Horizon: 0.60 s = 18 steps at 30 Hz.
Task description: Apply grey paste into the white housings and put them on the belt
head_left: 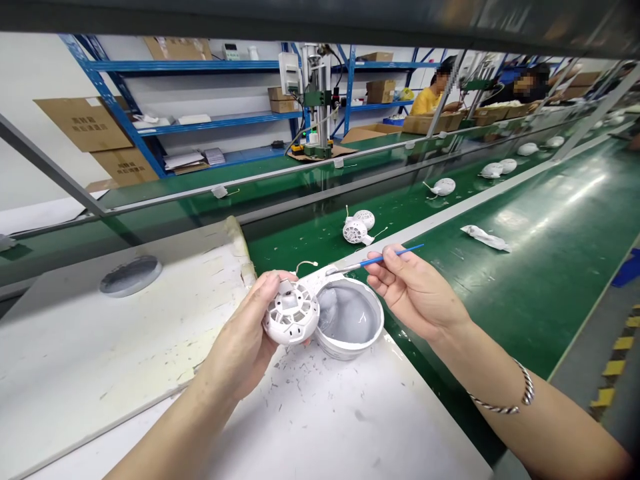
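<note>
My left hand (250, 327) is closed round a white, round plastic fan housing (291, 313) with a slotted grille turned up. A thin wire with a small connector (306, 265) sticks out behind it. Between the fingertips of my right hand (413, 287) is a thin blue-handled brush (377, 259), its tip pointing left over the far rim of a tub. That white tub (383, 320) holds grey paste (357, 317) and stands on the white board, just right of the housing. Whether the brush tip touches the rim I cannot tell.
Several white fan housings (355, 231) lie along the green conveyor belt (300, 233). A grey-smeared round lid (131, 275) rests on the white board (65, 340) at left. A crumpled white tube (486, 238) lies at right. Behind are a press (319, 100), blue shelves and people working.
</note>
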Available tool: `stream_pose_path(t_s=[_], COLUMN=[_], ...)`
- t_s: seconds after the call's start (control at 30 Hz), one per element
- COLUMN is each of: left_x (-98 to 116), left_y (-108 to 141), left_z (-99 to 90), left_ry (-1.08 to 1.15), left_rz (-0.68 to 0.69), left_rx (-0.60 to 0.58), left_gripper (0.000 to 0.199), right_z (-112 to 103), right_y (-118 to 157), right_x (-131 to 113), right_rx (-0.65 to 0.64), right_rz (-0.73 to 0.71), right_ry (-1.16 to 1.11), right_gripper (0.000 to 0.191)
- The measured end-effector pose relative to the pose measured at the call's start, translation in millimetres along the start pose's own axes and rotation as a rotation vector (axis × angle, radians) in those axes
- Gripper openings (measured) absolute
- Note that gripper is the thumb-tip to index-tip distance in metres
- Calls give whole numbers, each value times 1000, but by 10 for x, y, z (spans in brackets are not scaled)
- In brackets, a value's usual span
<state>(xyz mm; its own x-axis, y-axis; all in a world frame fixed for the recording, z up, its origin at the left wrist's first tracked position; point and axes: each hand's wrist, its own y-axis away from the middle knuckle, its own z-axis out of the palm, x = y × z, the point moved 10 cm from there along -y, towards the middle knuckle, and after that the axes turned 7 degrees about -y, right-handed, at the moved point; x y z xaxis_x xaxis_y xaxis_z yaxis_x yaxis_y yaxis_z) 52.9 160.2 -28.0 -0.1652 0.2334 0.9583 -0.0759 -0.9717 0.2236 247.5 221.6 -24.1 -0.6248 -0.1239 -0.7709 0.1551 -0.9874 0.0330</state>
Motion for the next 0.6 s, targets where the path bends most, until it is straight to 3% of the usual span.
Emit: stream_pose_path(t_s=[0.37, 0.6], left_x=[13, -3], left_y=[77, 83], left_z=[38, 126], left_ry=[-45, -48], left_rz=[17, 12], left_rx=[-19, -108], left_gripper=[33, 30], right_z=[345, 427], right_y=[330, 442], right_x=[-164, -228], right_rx=[-203, -273], right_rz=[-363, -442], right_ry=[280, 307], right_gripper=[16, 8])
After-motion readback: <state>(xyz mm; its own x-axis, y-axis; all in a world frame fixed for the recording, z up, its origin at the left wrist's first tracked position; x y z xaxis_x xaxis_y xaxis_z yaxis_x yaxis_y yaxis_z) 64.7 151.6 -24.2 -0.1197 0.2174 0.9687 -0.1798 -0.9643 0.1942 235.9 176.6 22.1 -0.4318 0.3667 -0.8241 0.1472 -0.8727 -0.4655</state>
